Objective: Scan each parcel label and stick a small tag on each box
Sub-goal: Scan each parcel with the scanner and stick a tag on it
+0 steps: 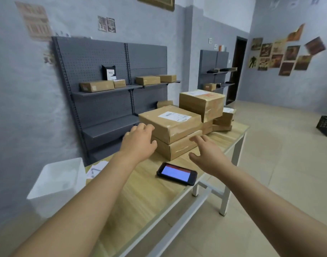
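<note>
the long pale wooden tabletop on white metal legs carries everything for the job. at its far end sits a heap of brown taped cardboard parcels — the nearest is a flat brown cardboard box with a white printed label on top, stacked on a second flat box. behind, a grey pegboard shelf unit holds more cardboard boxes, and whether those are finished i cannot tell. a white plastic bin stands at the left edge beside some loose papers. the black handheld scanner with a lit blue screen lies flat, near the stack and not held. the left hand rests its relaxed fingers on the top box's near-left corner, grasping nothing; the right hand hovers spread and empty by the stack's right side. no small tag shows on any box here — so the table's pile looks largely still to do, starting with this top parcel.
</note>
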Tool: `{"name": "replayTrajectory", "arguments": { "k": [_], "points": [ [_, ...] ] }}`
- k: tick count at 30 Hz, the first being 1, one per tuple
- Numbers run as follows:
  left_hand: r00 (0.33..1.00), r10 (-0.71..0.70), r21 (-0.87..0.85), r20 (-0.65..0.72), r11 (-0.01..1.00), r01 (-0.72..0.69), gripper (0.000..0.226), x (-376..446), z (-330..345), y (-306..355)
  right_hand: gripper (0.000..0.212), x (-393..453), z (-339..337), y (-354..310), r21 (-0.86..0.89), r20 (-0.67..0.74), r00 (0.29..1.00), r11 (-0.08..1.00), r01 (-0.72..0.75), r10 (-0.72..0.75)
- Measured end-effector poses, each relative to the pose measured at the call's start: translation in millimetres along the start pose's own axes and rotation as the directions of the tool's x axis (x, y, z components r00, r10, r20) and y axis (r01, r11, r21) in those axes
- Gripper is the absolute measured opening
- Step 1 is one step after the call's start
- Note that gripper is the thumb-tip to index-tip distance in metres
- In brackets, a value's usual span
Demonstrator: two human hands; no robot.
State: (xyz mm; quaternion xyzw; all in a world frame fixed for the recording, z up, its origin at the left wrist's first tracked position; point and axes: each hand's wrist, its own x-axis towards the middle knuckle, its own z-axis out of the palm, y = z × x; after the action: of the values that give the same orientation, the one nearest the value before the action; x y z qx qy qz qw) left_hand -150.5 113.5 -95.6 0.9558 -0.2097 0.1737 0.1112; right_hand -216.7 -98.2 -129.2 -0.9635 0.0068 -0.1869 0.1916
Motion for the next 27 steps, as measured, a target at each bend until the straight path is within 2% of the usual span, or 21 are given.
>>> {"name": "replayTrajectory", "arguments": {
  "k": [4,9,15,19,23,25,27],
  "points": [
    [0.999,-0.032,-0.011,0.017,0.999,0.032,0.045,55,23,1,0.054,51,8,40,0.030,-0.024,0.999,0.999,-0.032,0.033],
    [0.991,-0.118,-0.038,0.055,0.992,0.120,0.047,106,54,4,0.054,111,17,86,0.042,0.026,0.996,0.995,-0.088,0.087],
    [0.935,-0.343,-0.174,0.092,0.919,0.354,0.057,150,96,1,0.056,190,37,123,0.066,0.057,0.995,0.994,-0.090,0.086],
    [0.843,-0.522,-0.314,0.126,0.786,0.533,0.063,172,118,5,0.056,238,47,141,0.076,0.081,0.996,0.996,-0.040,0.034],
    [0.688,-0.690,-0.408,0.224,0.575,0.709,0.075,182,135,6,0.059,273,58,155,0.090,0.180,0.984,0.995,-0.037,0.020],
    [0.618,-0.727,-0.450,0.300,0.463,0.764,0.077,181,144,7,0.065,283,64,160,0.100,0.232,0.971,0.992,-0.079,0.054],
    [0.579,-0.717,-0.528,0.389,0.342,0.777,0.078,178,150,9,0.066,288,70,163,0.146,0.253,0.963,0.981,-0.128,0.088]
  ]
}}
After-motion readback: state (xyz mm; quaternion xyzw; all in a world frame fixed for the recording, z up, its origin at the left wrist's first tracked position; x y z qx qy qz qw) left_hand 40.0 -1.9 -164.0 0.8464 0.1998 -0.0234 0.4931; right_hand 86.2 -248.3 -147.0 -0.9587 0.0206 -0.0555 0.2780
